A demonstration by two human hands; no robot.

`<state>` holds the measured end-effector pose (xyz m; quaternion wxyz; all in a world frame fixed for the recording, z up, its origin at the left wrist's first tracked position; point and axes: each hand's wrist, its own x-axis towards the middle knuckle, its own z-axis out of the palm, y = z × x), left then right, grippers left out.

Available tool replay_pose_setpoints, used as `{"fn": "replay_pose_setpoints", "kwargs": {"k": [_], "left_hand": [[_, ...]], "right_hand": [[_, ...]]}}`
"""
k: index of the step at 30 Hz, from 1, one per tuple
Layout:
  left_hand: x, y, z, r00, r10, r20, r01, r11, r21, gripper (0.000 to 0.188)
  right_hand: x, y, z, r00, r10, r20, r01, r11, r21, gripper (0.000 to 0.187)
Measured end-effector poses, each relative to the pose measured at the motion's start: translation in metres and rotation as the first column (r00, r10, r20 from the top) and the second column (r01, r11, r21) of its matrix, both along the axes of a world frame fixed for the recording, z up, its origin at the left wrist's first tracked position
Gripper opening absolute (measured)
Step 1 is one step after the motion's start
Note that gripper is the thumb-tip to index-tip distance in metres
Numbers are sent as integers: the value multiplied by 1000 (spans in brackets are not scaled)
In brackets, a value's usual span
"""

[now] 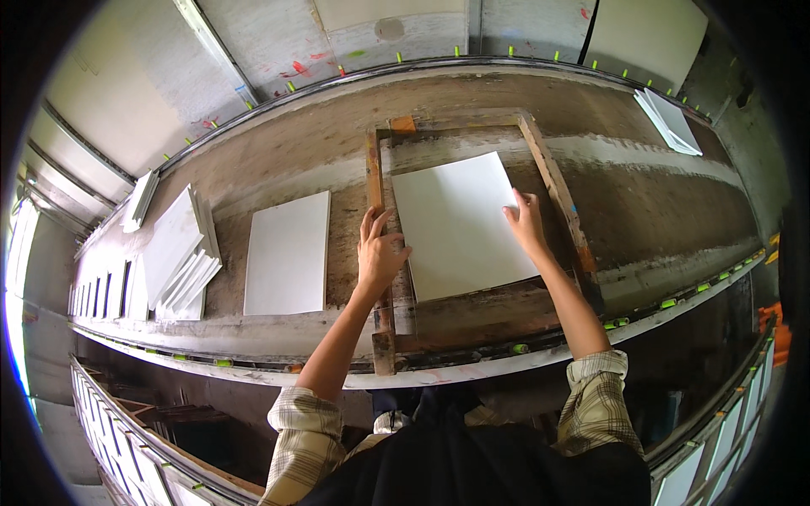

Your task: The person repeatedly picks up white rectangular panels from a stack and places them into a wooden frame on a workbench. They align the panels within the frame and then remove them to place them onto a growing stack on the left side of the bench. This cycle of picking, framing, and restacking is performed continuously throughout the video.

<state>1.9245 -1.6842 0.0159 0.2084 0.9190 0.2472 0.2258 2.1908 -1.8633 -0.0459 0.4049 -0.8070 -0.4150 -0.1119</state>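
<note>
A white sheet [460, 232] lies slightly askew inside a worn wooden frame [553, 169] on the long brown table. My right hand [526, 224] is at the sheet's right edge, thumb over the white surface and fingers just outside it, closed on that edge. By the left bar of the frame is my left hand [380, 257], its fingers apart over the wood. Its thumb reaches to the sheet's left edge; whether it touches is hard to tell. A second white sheet [287, 253] lies flat to the left of the frame.
Left along the table are a fanned stack of white sheets [179, 249] and a smaller stack [140, 201]. Another stack [668, 122] lies at the far right. Rails with green clips [456, 51] run along both long edges. Racks of white panels [126, 447] stand behind at lower left and right.
</note>
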Motion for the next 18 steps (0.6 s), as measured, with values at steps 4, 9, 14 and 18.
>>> {"fn": "replay_pose_setpoints", "kwargs": {"k": [4, 9, 14, 18], "left_hand": [[-3, 1, 1, 1000, -2, -1, 2, 1000, -20, 18], [-4, 3, -2, 1000, -8, 19, 8, 1000, -19, 19], [-5, 4, -5, 999, -16, 33, 17, 1000, -19, 19], [-5, 1, -3, 1000, -17, -1, 17, 1000, -5, 17]], "right_hand": [[-9, -4, 0, 999, 4, -37, -4, 1000, 7, 50], [-17, -7, 4, 998, 2, -70, -2, 1000, 8, 50], [-15, -8, 1, 1000, 5, -31, -5, 1000, -5, 50], [-18, -7, 2, 1000, -1, 19, 2, 999, -50, 49]]}}
